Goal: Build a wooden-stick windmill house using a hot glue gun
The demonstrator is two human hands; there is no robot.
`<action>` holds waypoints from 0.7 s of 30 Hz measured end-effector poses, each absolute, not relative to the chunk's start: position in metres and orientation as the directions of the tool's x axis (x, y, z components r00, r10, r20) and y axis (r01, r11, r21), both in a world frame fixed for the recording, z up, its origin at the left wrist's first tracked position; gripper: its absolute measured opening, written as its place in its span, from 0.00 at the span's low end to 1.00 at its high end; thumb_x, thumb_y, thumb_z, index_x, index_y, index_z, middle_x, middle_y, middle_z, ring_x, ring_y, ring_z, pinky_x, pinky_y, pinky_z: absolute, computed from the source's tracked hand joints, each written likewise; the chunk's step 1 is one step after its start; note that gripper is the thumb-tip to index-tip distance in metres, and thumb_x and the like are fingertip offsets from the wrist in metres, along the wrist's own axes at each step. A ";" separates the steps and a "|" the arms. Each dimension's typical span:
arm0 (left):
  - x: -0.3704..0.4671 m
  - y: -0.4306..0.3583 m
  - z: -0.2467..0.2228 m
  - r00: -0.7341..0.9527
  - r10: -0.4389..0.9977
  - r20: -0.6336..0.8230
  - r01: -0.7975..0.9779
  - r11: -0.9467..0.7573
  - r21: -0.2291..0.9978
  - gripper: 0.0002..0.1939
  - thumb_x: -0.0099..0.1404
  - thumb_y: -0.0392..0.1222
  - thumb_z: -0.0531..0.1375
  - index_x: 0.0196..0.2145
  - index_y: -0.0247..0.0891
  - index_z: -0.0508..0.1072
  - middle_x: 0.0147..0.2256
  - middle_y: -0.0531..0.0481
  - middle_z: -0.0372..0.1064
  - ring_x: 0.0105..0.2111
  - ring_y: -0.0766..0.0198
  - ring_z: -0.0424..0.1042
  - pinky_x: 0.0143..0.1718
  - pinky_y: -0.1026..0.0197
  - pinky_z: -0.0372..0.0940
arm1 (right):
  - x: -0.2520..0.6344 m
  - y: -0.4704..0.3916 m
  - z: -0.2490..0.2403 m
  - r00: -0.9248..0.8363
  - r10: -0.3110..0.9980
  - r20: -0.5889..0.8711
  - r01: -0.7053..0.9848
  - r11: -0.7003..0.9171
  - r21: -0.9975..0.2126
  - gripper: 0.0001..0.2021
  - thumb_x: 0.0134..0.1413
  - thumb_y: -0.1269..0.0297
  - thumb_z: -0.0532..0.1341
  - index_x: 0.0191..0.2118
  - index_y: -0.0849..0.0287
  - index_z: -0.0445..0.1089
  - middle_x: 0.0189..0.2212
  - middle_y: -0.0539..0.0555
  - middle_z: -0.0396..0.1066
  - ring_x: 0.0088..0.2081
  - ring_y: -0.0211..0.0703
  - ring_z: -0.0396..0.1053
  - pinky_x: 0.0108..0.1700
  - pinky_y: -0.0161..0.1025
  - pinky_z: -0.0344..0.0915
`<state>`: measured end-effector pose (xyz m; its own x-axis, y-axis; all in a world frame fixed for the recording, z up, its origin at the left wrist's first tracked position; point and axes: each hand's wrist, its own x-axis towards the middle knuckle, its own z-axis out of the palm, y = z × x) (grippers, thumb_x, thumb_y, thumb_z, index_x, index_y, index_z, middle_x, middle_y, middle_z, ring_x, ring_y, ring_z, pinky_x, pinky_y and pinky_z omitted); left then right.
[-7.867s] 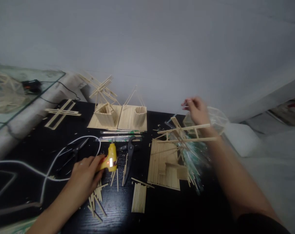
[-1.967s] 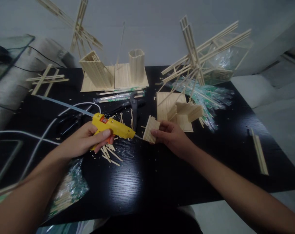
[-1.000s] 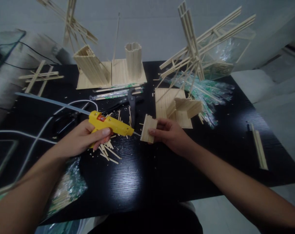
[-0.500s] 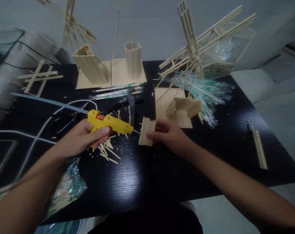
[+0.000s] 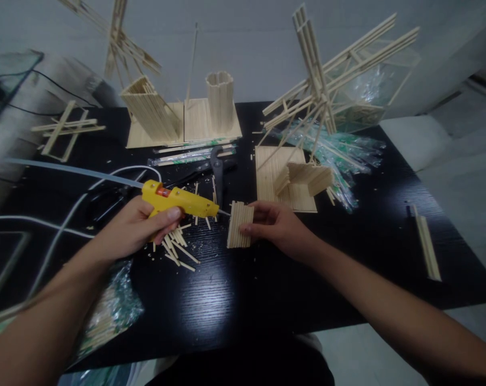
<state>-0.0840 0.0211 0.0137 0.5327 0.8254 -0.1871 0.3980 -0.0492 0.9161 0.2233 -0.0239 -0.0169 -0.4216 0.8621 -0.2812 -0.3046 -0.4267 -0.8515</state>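
Note:
My left hand [image 5: 156, 222] is closed round the handle of a yellow glue gun [image 5: 190, 202], with a long translucent glue stick [image 5: 74, 170] poking out of its back. The gun's nozzle points right and meets, or nearly meets, the left edge of a small panel of wooden sticks [image 5: 238, 225]. Pinched between thumb and fingers of my right hand [image 5: 273, 225], that panel is held upright above the table. Short cut sticks [image 5: 176, 249] lie below the gun. Behind the nozzle rests a pair of dark pliers [image 5: 217, 174].
Stick-built models stand at the back: a square tower [image 5: 150, 110], a round column [image 5: 219, 102] and a windmill-like frame [image 5: 317, 80] by a base with low walls [image 5: 307, 179]. Wrapped sticks [image 5: 347, 155] lie right. A white cord [image 5: 72, 212] crosses the left side of the black table [image 5: 291, 300].
My right hand has lowered the stick panel slightly and turned it a little more upright. The glue gun has shifted slightly left, its nozzle now near the panel's upper left edge.

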 end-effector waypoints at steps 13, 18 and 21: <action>-0.081 0.023 0.019 0.500 0.849 -0.171 0.444 -0.082 0.892 0.32 0.73 0.61 0.57 0.16 0.40 0.68 0.15 0.52 0.63 0.18 0.68 0.61 0.23 0.62 0.57 | 0.223 -0.025 -0.016 -0.465 0.846 -0.260 -0.295 -0.426 -0.855 0.13 0.48 0.67 0.77 0.40 0.56 0.80 0.36 0.49 0.83 0.36 0.37 0.80 0.39 0.34 0.78; -0.080 0.023 0.020 0.507 0.847 -0.162 0.438 -0.091 0.894 0.33 0.73 0.62 0.56 0.16 0.40 0.69 0.15 0.52 0.63 0.18 0.68 0.61 0.23 0.62 0.56 | 0.223 -0.025 -0.015 -0.465 0.843 -0.269 -0.284 -0.430 -0.857 0.14 0.47 0.66 0.78 0.40 0.56 0.80 0.37 0.49 0.83 0.37 0.38 0.80 0.42 0.36 0.78; -0.079 0.023 0.019 0.487 0.856 -0.175 0.439 -0.067 0.896 0.32 0.72 0.63 0.57 0.18 0.39 0.70 0.15 0.52 0.63 0.18 0.68 0.61 0.23 0.63 0.56 | 0.223 -0.025 -0.015 -0.468 0.840 -0.274 -0.279 -0.435 -0.856 0.15 0.46 0.66 0.78 0.41 0.56 0.80 0.37 0.50 0.83 0.38 0.38 0.80 0.41 0.36 0.78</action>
